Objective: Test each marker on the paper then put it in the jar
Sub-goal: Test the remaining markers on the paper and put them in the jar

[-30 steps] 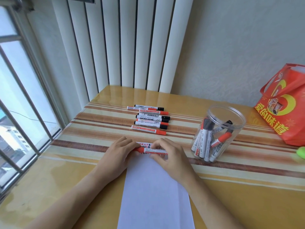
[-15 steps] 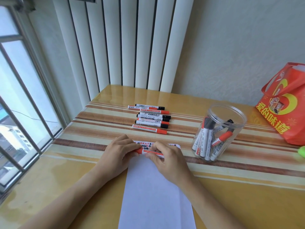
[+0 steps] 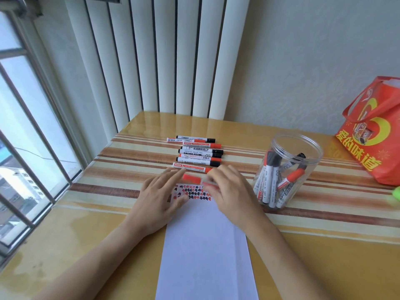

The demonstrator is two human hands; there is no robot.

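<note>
Red cap: pulled off, blurred, at the fingertips of the left hand, whose fingers lie nearly straight; grip unclear.
Advice: draw cap and barrel straight apart, then stroke below the existing marks.
Marker: red, mostly hidden, pinched by right hand above the white paper.
Jar: clear, open, right of paper, holding tested markers.

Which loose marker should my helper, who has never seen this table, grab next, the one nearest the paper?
Start at the clear plastic jar holding markers on the striped table, then look left to the row of loose markers lying side by side. Take the red-capped white marker at the row's near end, just beyond the white paper sheet. Its neighbour behind it has a black cap.
</note>
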